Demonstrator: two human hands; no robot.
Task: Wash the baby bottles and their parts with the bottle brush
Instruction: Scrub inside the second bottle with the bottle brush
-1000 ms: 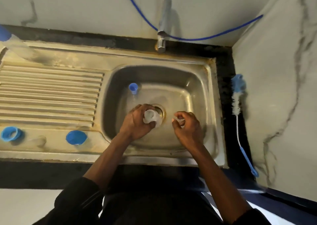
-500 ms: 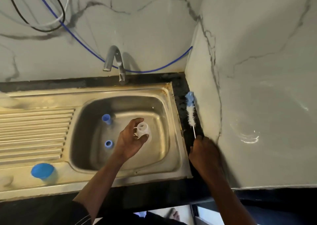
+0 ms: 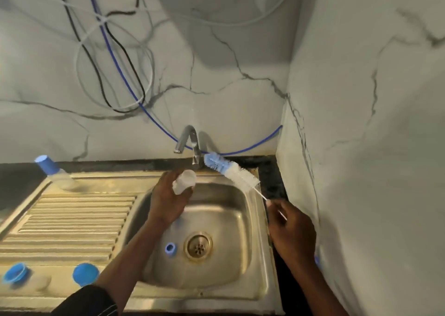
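Note:
My left hand [image 3: 168, 201] grips a small clear bottle part [image 3: 184, 181] above the back of the sink basin [image 3: 243, 262], just under the tap. My right hand [image 3: 292, 233] holds the thin handle of the bottle brush [image 3: 232, 171], whose white bristles and blue tip point up-left, close to the clear part but apart from it. A small blue ring [image 3: 170, 248] lies in the basin beside the drain [image 3: 198, 246]. A bottle with a blue cap [image 3: 54, 172] lies on the back left of the drainboard.
The tap [image 3: 189, 144] rises behind the basin. A blue cap [image 3: 85, 274] and a blue ring [image 3: 15, 272] sit at the front of the ribbed drainboard [image 3: 72, 221]. Marble walls close in behind and to the right. Cables [image 3: 115, 60] hang on the back wall.
My right hand let go of a small part, reached to the ledge on the right, and lifted the brush over the sink. My left hand raised the clear part toward the tap.

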